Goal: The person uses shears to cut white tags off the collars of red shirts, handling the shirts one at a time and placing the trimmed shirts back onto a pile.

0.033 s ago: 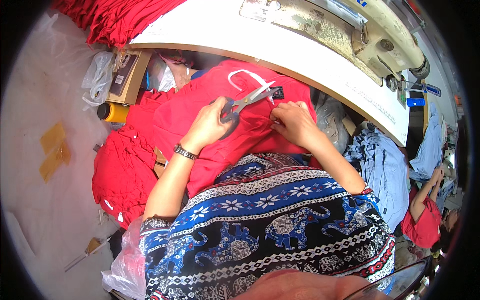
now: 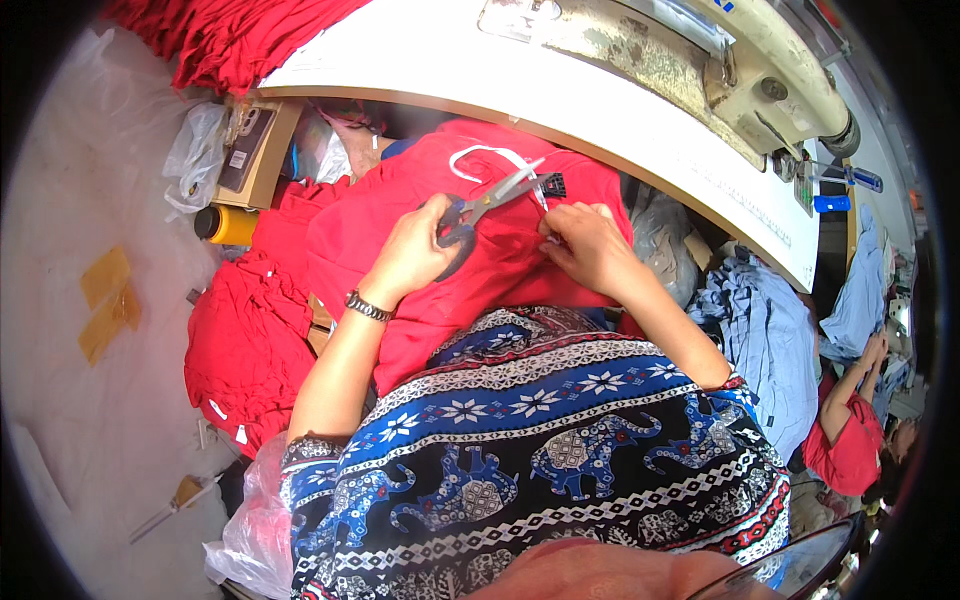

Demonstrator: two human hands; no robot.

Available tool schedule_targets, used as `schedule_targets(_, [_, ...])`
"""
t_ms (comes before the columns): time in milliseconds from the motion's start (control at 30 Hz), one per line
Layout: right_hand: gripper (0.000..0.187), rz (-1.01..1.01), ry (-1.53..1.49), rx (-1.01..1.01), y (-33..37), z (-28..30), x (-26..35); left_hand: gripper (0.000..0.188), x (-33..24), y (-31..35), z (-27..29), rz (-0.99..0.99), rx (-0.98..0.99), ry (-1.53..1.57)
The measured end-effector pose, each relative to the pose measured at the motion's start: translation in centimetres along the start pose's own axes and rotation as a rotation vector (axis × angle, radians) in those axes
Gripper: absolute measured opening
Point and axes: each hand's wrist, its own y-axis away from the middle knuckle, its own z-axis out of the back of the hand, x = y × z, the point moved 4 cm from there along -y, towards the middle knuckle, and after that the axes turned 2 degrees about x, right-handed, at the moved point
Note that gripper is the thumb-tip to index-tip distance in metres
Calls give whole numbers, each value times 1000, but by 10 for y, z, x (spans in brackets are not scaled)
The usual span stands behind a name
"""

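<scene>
A red garment (image 2: 380, 210) lies over my lap, below the table edge. My left hand (image 2: 415, 245) is closed round the dark handles of a pair of scissors (image 2: 485, 203). The scissor blades are parted and point up to the right, over the garment. Beyond them a white strip (image 2: 462, 158) curves across the red cloth. A small black label (image 2: 552, 185) is beside the blade tips. To the right, my right hand (image 2: 592, 245) pinches the red cloth near the label, its fingertips partly hidden.
A sewing machine (image 2: 790, 100) stands on the white table (image 2: 420, 62). Red cloth (image 2: 245, 340) is heaped left, light-blue clothes (image 2: 755, 330) right. A yellow container (image 2: 232, 225) sits near a cardboard box (image 2: 272, 150). Another person in a red top (image 2: 845, 440) is at far right.
The scissors and the white strip have shifted slightly left. My right hand keeps nearly the same place on the cloth.
</scene>
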Motion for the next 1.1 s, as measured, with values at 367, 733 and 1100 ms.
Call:
schedule_targets(367, [23, 198, -573, -201, -43, 33, 61, 34, -21, 25, 30, -191, -284, 522])
schedule_targets(733, [17, 344, -373, -374, -59, 21, 73, 35, -10, 77, 54, -125, -482, 517])
schedule_targets(1100, [15, 204, -674, -278, -64, 8, 82, 25, -13, 51, 46, -166, -329, 837])
